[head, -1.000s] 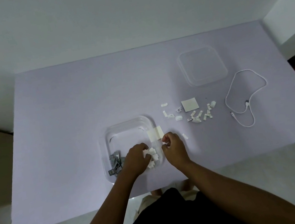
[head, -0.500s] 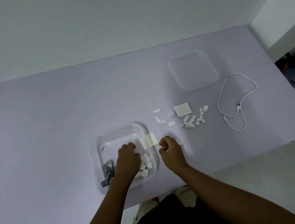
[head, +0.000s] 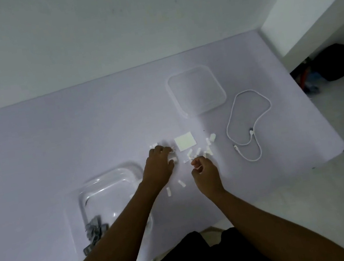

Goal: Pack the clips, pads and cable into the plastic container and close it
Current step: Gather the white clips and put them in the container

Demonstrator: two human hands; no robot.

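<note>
The clear plastic container [head: 107, 182] sits near the table's front edge, with grey clips [head: 95, 230] in its near left corner. My left forearm crosses its right side. My left hand [head: 159, 166] reaches past it, fingers curled down on small white clips [head: 171, 153]. My right hand [head: 204, 174] hovers just right of it, fingers pinched on a small white clip [head: 198, 167]. More white clips [head: 202, 151] lie scattered beyond my right hand, next to a square white pad [head: 185, 142]. The white cable [head: 249, 124] lies looped at the right. The clear lid [head: 197, 90] rests behind it.
Two loose white clips [head: 174, 186] lie on the lilac table [head: 45, 151] between my wrists. The table's right edge ends near a white wall corner, with a dark bag [head: 335, 62] on the floor below it.
My left hand has left the container and moved right and away onto the loose white clips. My right hand has shifted toward the same pile. The head camera has swung slightly left.
</note>
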